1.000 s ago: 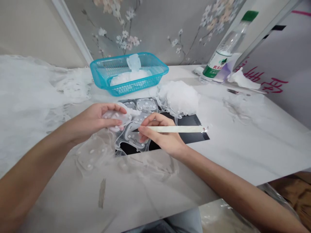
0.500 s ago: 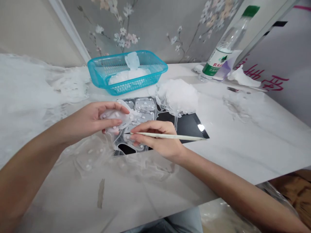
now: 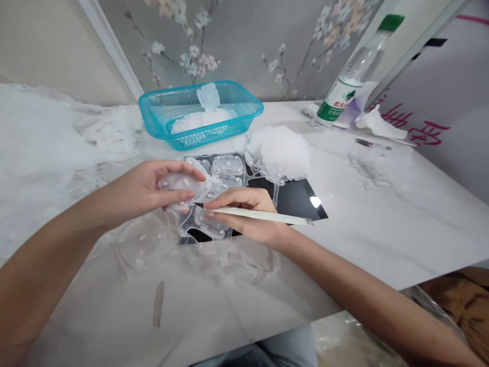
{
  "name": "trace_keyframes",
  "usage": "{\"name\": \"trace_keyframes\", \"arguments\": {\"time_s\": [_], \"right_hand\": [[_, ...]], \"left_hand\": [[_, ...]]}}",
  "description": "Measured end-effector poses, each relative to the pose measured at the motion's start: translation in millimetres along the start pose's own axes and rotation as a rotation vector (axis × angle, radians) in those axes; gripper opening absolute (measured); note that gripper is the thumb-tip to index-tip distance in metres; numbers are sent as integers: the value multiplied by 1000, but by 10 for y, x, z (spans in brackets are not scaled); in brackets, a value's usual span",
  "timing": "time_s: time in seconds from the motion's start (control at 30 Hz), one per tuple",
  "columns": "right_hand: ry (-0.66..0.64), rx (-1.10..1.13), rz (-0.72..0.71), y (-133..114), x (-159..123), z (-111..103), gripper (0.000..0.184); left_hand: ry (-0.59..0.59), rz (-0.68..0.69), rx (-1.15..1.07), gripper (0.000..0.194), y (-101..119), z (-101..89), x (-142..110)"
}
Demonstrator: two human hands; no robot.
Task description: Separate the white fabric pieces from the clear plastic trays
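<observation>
My left hand (image 3: pixel 153 186) is closed around several thin, translucent white pieces (image 3: pixel 181 186) with small raised dots. In my right hand (image 3: pixel 248 214) is a slim, pale pen-like tool (image 3: pixel 263 214) with a dark pointed tip, pinched between thumb and fingers. Its tip is close to my left thumb and the held pieces; whether it touches them I cannot tell. Under both hands lies a black board (image 3: pixel 296 201), partly covered by a clear sheet (image 3: pixel 229 165) with dotted, outlined shapes. A pile of white pieces (image 3: pixel 282 153) rests on the board's far edge.
Behind the board stands a blue basket (image 3: pixel 153 120) with white pieces inside. A water bottle (image 3: pixel 344 92) is at the back right, near small pointed tools (image 3: pixel 364 142). White sheet material (image 3: pixel 42 153) is heaped at left. Clear scraps (image 3: pixel 141 244) lie in front.
The pen-like tool has shifted slightly left and up toward my left thumb, and its rear end has tilted lower. My left hand still holds the white pieces, almost unmoved.
</observation>
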State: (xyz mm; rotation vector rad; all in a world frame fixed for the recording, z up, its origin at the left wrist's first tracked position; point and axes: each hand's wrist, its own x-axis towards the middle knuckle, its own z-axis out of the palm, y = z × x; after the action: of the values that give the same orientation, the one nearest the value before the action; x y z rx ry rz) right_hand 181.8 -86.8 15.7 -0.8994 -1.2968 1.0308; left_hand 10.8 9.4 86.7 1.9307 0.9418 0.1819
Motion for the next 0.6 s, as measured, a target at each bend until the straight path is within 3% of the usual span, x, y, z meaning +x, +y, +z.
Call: {"name": "trace_keyframes", "arguments": {"time_s": [0.27, 0.37, 0.43, 0.53, 0.6], "right_hand": [[-35, -33, -8, -8, 4, -3, 13], [-79, -145, -57, -6, 6, -33, 10], [-174, -265, -171, -18, 13, -71, 11], [-434, -505, -358, -54, 30, -134, 18], [-555, -687, -414, -86, 44, -164, 23]], "left_hand": [[-18, -11, 12, 26, -16, -15, -2], [-36, 11, 32, 29, -51, -13, 11], [-45, 16, 52, 31, -75, -16, 13], [-63, -17, 92, 33, -92, -30, 2], [-74, -37, 116, 33, -88, -40, -6]]}}
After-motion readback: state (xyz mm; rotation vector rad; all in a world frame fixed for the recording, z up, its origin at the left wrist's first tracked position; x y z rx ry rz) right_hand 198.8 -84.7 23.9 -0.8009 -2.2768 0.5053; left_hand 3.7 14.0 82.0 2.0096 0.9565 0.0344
